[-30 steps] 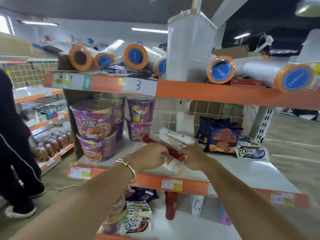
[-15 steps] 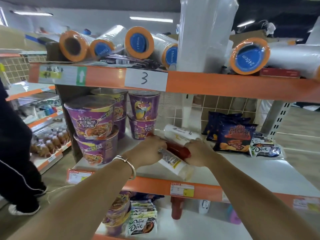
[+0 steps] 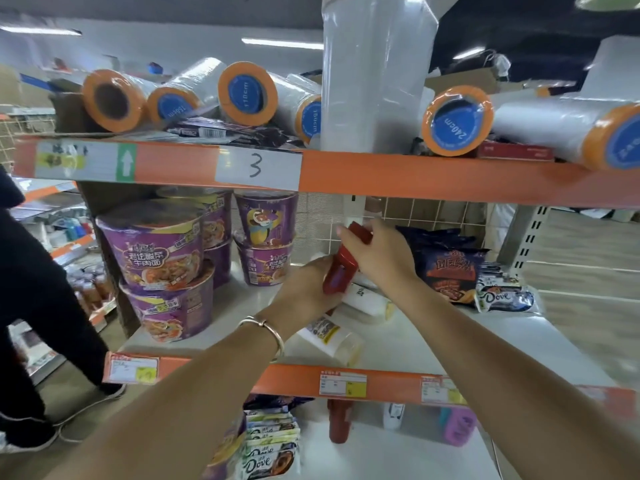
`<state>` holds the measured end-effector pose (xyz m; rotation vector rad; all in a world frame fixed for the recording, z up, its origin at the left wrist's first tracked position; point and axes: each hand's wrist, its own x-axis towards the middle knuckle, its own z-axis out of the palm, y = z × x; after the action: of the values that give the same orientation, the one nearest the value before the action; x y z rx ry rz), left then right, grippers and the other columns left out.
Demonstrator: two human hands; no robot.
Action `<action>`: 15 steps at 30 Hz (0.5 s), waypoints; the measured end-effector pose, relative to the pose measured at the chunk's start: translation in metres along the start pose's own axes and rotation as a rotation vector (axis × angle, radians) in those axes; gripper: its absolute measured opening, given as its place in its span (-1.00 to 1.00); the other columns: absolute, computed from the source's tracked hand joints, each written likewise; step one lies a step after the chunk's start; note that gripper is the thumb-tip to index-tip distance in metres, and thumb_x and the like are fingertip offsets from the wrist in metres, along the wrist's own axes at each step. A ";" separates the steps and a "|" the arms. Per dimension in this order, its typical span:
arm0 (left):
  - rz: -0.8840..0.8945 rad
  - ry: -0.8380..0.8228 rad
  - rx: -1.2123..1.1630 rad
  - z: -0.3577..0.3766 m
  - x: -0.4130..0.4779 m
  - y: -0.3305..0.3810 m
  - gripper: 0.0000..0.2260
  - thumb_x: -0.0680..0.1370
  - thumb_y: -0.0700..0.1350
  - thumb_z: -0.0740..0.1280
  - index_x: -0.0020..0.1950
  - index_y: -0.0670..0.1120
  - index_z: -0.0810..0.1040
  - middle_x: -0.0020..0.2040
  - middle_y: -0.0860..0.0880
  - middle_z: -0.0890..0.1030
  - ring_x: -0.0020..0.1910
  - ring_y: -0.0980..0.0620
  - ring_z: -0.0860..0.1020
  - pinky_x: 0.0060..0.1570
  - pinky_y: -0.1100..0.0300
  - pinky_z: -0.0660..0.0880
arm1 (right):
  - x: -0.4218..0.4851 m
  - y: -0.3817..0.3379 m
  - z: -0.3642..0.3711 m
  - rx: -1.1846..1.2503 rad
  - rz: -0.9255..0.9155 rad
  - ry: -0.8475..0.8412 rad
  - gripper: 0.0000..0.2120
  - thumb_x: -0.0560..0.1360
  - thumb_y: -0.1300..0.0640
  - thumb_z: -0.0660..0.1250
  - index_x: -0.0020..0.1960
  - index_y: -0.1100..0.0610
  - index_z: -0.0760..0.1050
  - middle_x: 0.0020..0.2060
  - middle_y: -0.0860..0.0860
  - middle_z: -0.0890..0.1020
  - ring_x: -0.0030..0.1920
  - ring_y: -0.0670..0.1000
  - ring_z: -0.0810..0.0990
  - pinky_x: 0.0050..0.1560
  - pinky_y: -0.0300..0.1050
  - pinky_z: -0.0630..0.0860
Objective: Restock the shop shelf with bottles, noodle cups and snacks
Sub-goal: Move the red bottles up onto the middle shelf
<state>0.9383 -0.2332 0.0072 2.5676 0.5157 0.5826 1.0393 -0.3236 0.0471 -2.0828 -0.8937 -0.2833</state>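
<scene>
Handwritten "3" on upper shelf label; "240cm" on roll end; "Dove" on snack packet

The white shelf carries stacked purple noodle cups, lying white bottles and dark snack bags.

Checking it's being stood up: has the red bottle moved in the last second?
Yes. The red bottle, gripped by the left hand and right hand, has tipped from lying across the white bottles to a steep tilt, top toward the wire grid.
</scene>
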 end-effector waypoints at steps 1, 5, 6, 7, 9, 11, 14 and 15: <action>-0.031 0.037 -0.037 0.003 0.001 0.001 -0.51 0.44 -0.01 0.40 0.35 0.03 0.40 0.18 0.02 0.60 0.16 0.01 0.55 0.06 0.27 0.42 | 0.000 -0.005 -0.001 -0.018 0.021 -0.016 -0.45 0.45 -0.32 0.23 0.10 0.17 0.46 -0.04 0.07 0.63 -0.02 0.11 0.61 0.01 0.05 0.57; -0.124 0.112 -0.207 0.009 0.003 0.003 -0.61 0.41 0.06 0.43 0.21 0.02 0.52 0.06 0.07 0.64 0.05 0.07 0.59 -0.04 0.25 0.47 | -0.001 -0.020 -0.004 0.049 0.123 -0.197 -0.41 0.46 -0.35 0.16 0.18 0.14 0.33 -0.06 0.01 0.54 -0.06 0.09 0.56 -0.12 -0.07 0.47; -0.151 0.122 -0.247 0.009 0.004 0.003 -0.66 0.42 0.04 0.42 0.16 -0.01 0.54 0.03 0.06 0.65 0.02 0.07 0.59 -0.06 0.25 0.46 | -0.001 -0.024 -0.005 0.075 0.132 -0.259 -0.41 0.49 -0.34 0.13 0.21 0.15 0.32 -0.06 0.02 0.53 -0.08 0.08 0.54 -0.18 -0.11 0.44; -0.175 0.127 -0.282 0.008 0.005 0.002 -0.70 0.43 0.02 0.42 0.13 -0.03 0.56 0.01 0.04 0.66 0.01 0.05 0.60 -0.07 0.24 0.47 | -0.001 -0.026 -0.006 0.119 0.135 -0.321 -0.42 0.51 -0.32 0.10 0.24 0.16 0.33 -0.08 0.03 0.53 -0.11 0.05 0.52 -0.24 -0.14 0.40; -0.216 0.118 -0.332 0.004 0.007 0.000 -0.75 0.46 -0.02 0.40 0.11 -0.05 0.56 -0.02 0.01 0.66 0.00 0.02 0.61 -0.08 0.24 0.46 | -0.002 -0.027 -0.010 0.235 0.125 -0.445 -0.48 0.57 -0.24 0.05 0.30 0.14 0.36 -0.18 0.00 0.51 -0.24 -0.05 0.47 -0.27 -0.19 0.35; -0.232 0.093 -0.376 -0.001 0.006 -0.001 -0.75 0.48 -0.07 0.39 0.14 -0.04 0.56 -0.01 0.03 0.64 -0.01 0.05 0.59 -0.07 0.26 0.43 | -0.004 -0.021 -0.017 0.341 0.124 -0.549 -0.59 0.61 -0.13 0.09 0.37 0.04 0.34 -0.12 -0.05 0.51 -0.29 -0.14 0.42 -0.24 -0.24 0.35; -0.222 0.038 -0.394 -0.005 0.005 0.001 -0.74 0.49 -0.08 0.38 0.18 -0.05 0.56 0.05 0.01 0.64 -0.04 0.09 0.55 -0.04 0.26 0.43 | -0.005 -0.006 -0.026 0.502 0.169 -0.654 -0.60 0.59 -0.01 0.20 0.42 -0.13 0.28 0.17 -0.12 0.49 0.03 -0.10 0.47 0.04 -0.18 0.39; -0.223 0.030 -0.408 -0.007 0.005 0.003 -0.73 0.49 -0.07 0.38 0.19 -0.05 0.56 0.07 0.01 0.64 -0.02 0.07 0.56 -0.01 0.23 0.46 | -0.006 -0.002 -0.028 0.525 0.166 -0.679 -0.58 0.58 0.03 0.22 0.41 -0.16 0.27 0.18 -0.15 0.49 0.12 -0.06 0.45 0.13 -0.13 0.38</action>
<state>0.9399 -0.2313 0.0155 2.0880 0.6132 0.5790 1.0364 -0.3478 0.0631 -1.7361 -1.0273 0.7188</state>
